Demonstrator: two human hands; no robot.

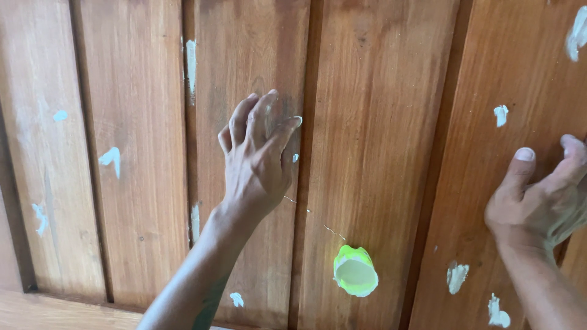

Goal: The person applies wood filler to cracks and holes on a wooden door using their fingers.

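My left hand (257,160) reaches up to a brown wooden plank wall (373,110). Its fingertips press on the wood beside a groove between two planks. White filler sits on one fingertip, and a small white dab lies just under the fingers. My right hand (538,201) is at the right edge, thumb spread, palm toward the wood, holding nothing. A small neon yellow-green cup (354,271) with white paste inside shows below and between the hands, against the planks.
White filler patches dot the planks: one at the left (110,157), one at the upper right (501,114), several at the lower right (456,276). A thin pale thread (330,230) runs from near my left wrist toward the cup. A lighter wooden ledge (55,311) is at the bottom left.
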